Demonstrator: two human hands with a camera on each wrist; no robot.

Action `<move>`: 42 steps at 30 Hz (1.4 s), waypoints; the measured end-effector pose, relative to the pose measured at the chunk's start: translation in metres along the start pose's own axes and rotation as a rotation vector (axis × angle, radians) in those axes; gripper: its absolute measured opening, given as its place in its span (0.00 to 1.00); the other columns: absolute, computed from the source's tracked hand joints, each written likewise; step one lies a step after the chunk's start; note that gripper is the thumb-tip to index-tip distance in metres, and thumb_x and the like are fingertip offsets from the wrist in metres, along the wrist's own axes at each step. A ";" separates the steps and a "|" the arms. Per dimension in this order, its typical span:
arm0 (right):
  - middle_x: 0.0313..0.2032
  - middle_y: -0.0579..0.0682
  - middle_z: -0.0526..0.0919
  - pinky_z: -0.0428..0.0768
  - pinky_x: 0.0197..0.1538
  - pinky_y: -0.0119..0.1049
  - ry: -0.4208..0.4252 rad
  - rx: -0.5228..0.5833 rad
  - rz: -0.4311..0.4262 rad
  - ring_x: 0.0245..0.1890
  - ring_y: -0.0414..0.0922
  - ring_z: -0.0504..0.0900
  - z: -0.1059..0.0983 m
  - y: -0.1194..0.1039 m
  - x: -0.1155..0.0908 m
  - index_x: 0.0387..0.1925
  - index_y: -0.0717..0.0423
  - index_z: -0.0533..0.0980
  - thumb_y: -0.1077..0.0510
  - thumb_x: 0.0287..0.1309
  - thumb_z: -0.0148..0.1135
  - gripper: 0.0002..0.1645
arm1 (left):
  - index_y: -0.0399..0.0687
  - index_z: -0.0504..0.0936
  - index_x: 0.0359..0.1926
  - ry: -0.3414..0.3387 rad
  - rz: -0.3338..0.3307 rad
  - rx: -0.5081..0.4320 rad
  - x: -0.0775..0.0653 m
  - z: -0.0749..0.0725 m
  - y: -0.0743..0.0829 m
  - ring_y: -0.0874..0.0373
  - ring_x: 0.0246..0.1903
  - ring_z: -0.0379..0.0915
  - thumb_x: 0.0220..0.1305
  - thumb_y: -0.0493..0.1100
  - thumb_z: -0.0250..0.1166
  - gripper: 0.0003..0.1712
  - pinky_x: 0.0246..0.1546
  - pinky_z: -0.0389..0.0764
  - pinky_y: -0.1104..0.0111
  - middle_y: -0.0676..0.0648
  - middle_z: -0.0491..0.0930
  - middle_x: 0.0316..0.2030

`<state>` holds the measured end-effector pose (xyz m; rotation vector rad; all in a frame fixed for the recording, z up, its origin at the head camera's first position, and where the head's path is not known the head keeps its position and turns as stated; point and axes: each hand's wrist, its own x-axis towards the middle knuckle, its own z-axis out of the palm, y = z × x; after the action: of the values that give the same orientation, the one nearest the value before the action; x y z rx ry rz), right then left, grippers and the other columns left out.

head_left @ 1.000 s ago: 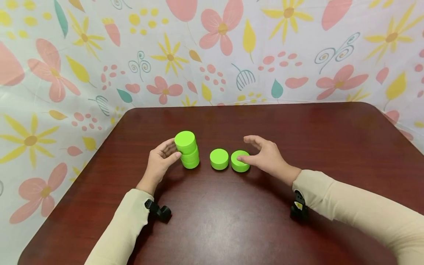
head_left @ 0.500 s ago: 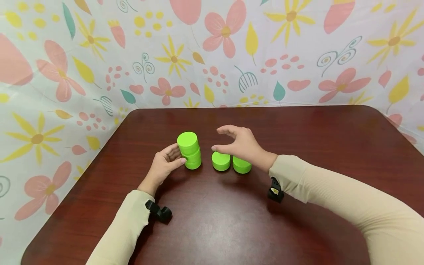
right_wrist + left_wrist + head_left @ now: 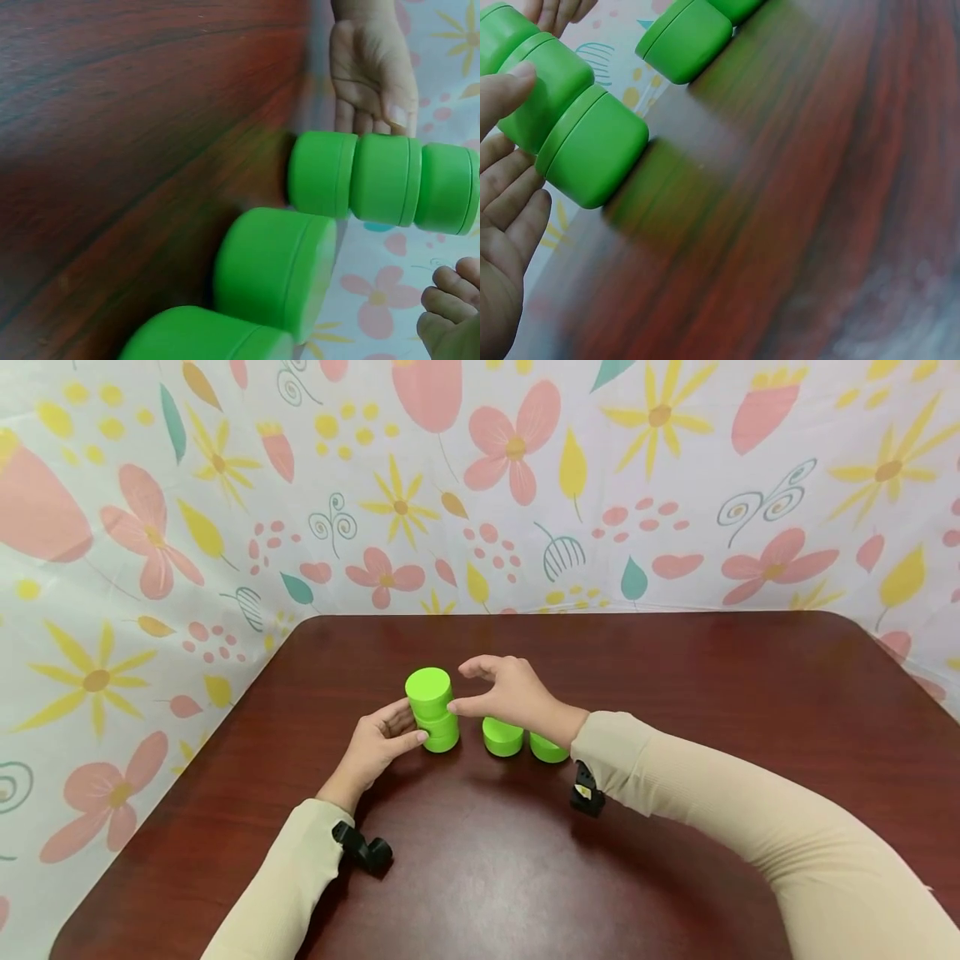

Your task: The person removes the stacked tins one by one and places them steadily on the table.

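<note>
Head view: I observe a stack of three green lidded jars [image 3: 438, 722] upright on the wooden counter [image 3: 480, 885], held by the left hand [image 3: 377, 737]; the right hand [image 3: 513, 693], its grip wide, is beside the top jar [image 3: 428, 685], contact unclear to me. Left wrist view: the left thumb [image 3: 505, 91] lies across the middle jar [image 3: 558, 94], the fingers [image 3: 529, 221] behind. Right wrist view: two separate jars [image 3: 262, 262] stand side by side on the counter near the stack.
</note>
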<state>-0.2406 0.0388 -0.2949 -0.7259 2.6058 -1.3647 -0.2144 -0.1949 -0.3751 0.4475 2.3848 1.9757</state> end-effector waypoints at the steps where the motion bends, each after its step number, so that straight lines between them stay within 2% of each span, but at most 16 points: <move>1: 0.51 0.50 0.79 0.72 0.58 0.41 -0.006 -0.002 -0.001 0.57 0.47 0.74 0.000 -0.001 0.002 0.52 0.55 0.75 0.48 0.43 0.72 0.33 | 0.37 0.68 0.62 0.001 0.000 0.005 0.000 0.000 0.000 0.47 0.58 0.69 0.55 0.33 0.66 0.33 0.56 0.72 0.64 0.36 0.72 0.57; 6: 0.53 0.52 0.78 0.72 0.58 0.41 -0.046 -0.037 -0.006 0.57 0.48 0.73 -0.001 -0.008 0.012 0.53 0.56 0.74 0.47 0.43 0.72 0.35 | 0.37 0.70 0.61 0.014 -0.006 0.017 -0.001 0.001 0.001 0.47 0.57 0.70 0.54 0.34 0.67 0.32 0.52 0.74 0.70 0.36 0.73 0.56; 13: 0.52 0.51 0.79 0.74 0.56 0.39 -0.102 -0.101 -0.012 0.55 0.45 0.76 -0.001 -0.019 0.019 0.53 0.57 0.75 0.47 0.43 0.72 0.35 | 0.39 0.70 0.61 0.021 0.010 0.032 -0.001 0.001 -0.001 0.48 0.56 0.70 0.54 0.35 0.68 0.32 0.50 0.75 0.71 0.37 0.74 0.56; 19: 0.50 0.50 0.80 0.75 0.54 0.39 -0.095 -0.123 -0.016 0.53 0.45 0.77 0.002 -0.018 0.022 0.52 0.56 0.75 0.47 0.42 0.73 0.35 | 0.39 0.71 0.61 0.021 0.025 0.024 0.000 0.002 -0.002 0.50 0.55 0.72 0.54 0.36 0.68 0.31 0.49 0.76 0.72 0.37 0.75 0.54; 26: 0.51 0.49 0.80 0.75 0.54 0.40 -0.094 -0.131 -0.010 0.54 0.46 0.76 0.005 -0.016 0.024 0.53 0.56 0.75 0.46 0.42 0.73 0.36 | 0.41 0.72 0.60 0.019 0.012 0.023 0.001 0.003 -0.002 0.49 0.54 0.73 0.54 0.36 0.68 0.30 0.49 0.76 0.71 0.38 0.76 0.54; 35: 0.46 0.48 0.82 0.76 0.52 0.40 -0.086 -0.129 -0.041 0.52 0.48 0.77 0.007 -0.014 0.025 0.47 0.55 0.78 0.47 0.42 0.73 0.29 | 0.41 0.73 0.59 0.025 0.007 0.039 0.000 0.003 -0.003 0.49 0.54 0.73 0.54 0.37 0.68 0.30 0.49 0.76 0.70 0.38 0.76 0.53; 42: 0.46 0.47 0.82 0.77 0.51 0.40 -0.071 -0.123 -0.032 0.52 0.47 0.77 0.009 -0.014 0.022 0.48 0.54 0.78 0.47 0.43 0.73 0.29 | 0.41 0.73 0.59 0.016 0.014 0.041 -0.001 0.003 -0.002 0.48 0.54 0.73 0.55 0.38 0.68 0.30 0.49 0.76 0.71 0.37 0.76 0.53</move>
<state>-0.2526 0.0155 -0.2862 -0.8208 2.6514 -1.1717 -0.2137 -0.1924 -0.3778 0.4524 2.4431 1.9462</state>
